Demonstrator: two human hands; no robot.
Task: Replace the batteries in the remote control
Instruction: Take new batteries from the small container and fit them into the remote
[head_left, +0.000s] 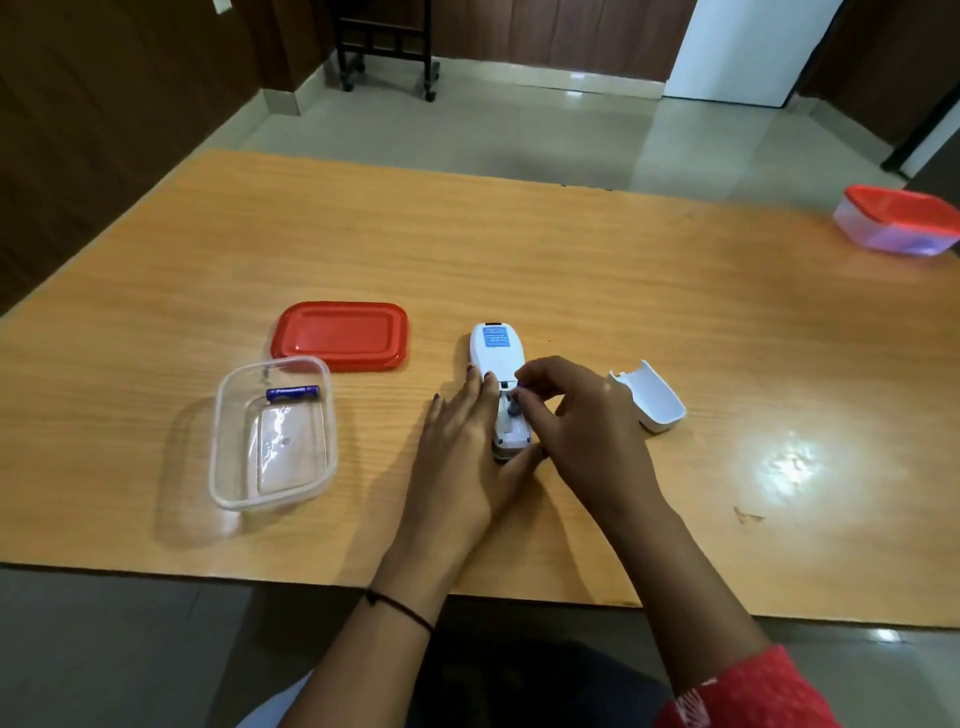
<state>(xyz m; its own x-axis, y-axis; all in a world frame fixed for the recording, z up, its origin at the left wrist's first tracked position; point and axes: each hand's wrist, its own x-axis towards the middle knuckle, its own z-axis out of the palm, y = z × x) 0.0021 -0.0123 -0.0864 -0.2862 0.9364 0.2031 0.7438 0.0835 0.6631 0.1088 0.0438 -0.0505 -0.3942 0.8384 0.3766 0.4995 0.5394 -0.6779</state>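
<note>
Your left hand (467, 431) lies spread, bracing the remote (500, 387) mid-desk; your right hand (582, 415) pinches a battery (514, 402) in its open bay. Seated crooked or reversed, it could pop out.

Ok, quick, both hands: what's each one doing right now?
Left hand: open, flat against the remote, steadying it.
Right hand: fingertips closed on a blue battery at the open compartment.
</note>
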